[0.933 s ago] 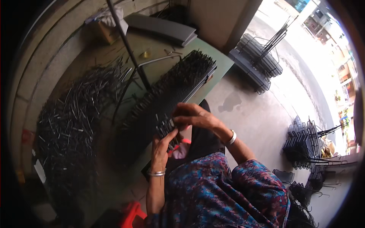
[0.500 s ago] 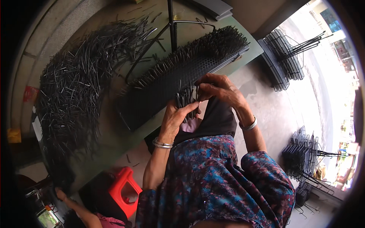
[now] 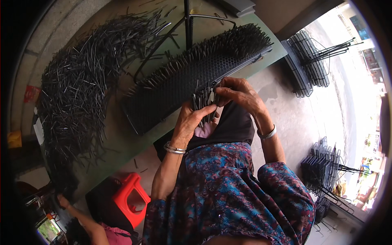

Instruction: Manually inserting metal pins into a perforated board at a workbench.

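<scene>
Since the earliest frame your view has swung, bringing the stool [image 3: 130,200] more fully into sight at the near left, along with a co-worker's arm [image 3: 87,220]; your two hands have stayed together in front of your lap.

Your left hand [image 3: 189,122] is wrapped round a bundle [image 3: 203,103] of dark rods, thumb laid across its near side. That grip probably keeps the rods side by side, their far ends clear of your fingers. Your right hand [image 3: 241,96] is bent over the bundle's right edge, thumb and fingertips drawn together as if pinching; you cannot tell from here whether a rod sits between them. The bundle is between your hands, at the near edge of the surface [image 3: 122,151], presumably so both can work on it at short reach.

Just beyond lies the tray [image 3: 163,92], slanting from near left to far right. Standing rods [image 3: 241,41] crowd its far right end and run along its far edge, while bare holes face you; the holes likely hold them up. The loose pile [image 3: 85,77] spreads to the left, apart from the tray, probably to leave its near side clear.
</scene>
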`<action>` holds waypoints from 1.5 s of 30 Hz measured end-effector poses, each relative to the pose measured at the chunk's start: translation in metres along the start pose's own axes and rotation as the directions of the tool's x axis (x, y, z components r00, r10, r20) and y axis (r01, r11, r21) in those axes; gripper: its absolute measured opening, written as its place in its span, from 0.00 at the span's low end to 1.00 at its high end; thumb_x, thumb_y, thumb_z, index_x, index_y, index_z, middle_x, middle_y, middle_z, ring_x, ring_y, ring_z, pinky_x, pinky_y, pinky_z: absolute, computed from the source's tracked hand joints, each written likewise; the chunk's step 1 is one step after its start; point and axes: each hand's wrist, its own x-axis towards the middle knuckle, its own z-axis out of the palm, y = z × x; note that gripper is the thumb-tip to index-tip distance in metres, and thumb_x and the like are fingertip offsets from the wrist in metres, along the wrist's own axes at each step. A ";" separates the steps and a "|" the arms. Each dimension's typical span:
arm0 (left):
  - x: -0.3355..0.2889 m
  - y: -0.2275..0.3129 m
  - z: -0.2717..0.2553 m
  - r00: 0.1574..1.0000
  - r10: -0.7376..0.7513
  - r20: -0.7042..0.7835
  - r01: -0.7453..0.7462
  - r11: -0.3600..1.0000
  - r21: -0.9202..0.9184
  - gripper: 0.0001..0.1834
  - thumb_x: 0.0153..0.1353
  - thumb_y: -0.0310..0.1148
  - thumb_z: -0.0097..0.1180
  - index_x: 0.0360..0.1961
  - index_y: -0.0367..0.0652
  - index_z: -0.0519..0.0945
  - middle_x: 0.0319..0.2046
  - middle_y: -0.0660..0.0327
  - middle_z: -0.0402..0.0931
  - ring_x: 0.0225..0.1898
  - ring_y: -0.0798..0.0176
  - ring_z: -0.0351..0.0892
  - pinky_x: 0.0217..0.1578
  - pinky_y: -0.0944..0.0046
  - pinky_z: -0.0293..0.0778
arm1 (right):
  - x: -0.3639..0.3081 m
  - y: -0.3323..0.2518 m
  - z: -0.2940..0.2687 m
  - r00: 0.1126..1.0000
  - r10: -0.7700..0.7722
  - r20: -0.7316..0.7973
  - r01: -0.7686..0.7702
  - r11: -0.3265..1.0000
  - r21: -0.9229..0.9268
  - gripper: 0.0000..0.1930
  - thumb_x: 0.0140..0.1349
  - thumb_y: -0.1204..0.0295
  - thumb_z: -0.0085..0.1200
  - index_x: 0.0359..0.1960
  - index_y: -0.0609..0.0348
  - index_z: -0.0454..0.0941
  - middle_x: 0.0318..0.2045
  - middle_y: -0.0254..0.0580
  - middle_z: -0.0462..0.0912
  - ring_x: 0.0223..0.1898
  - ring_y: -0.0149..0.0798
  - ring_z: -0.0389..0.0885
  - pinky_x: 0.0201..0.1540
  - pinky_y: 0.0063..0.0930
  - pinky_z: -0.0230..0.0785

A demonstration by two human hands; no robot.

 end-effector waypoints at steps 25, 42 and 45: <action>0.005 -0.009 0.003 0.994 -0.073 -0.077 0.066 0.994 -0.090 0.11 0.55 0.29 0.64 0.38 0.36 0.82 0.29 0.60 0.82 0.29 0.66 0.83 0.31 0.66 0.79 | 0.002 0.000 -0.011 0.997 -0.038 0.064 0.038 0.999 0.015 0.09 0.67 0.70 0.54 0.39 0.66 0.76 0.27 0.35 0.81 0.30 0.27 0.81 0.36 0.20 0.75; 0.012 -0.026 0.016 0.970 -0.231 -0.077 0.154 0.826 -0.542 0.11 0.61 0.31 0.59 0.41 0.35 0.79 0.36 0.48 0.83 0.36 0.56 0.85 0.34 0.58 0.84 | 0.068 0.001 -0.056 0.569 -0.710 -0.414 0.304 0.650 -0.696 0.06 0.64 0.75 0.54 0.40 0.63 0.79 0.28 0.40 0.84 0.30 0.30 0.84 0.33 0.22 0.73; 0.012 -0.033 0.013 0.970 -0.236 -0.056 0.156 0.782 -0.604 0.10 0.62 0.32 0.59 0.41 0.38 0.79 0.37 0.49 0.82 0.39 0.55 0.85 0.37 0.55 0.84 | 0.074 0.003 -0.054 0.622 -0.629 -0.467 0.316 0.747 -0.586 0.06 0.64 0.75 0.55 0.40 0.63 0.79 0.29 0.41 0.84 0.30 0.30 0.84 0.33 0.21 0.73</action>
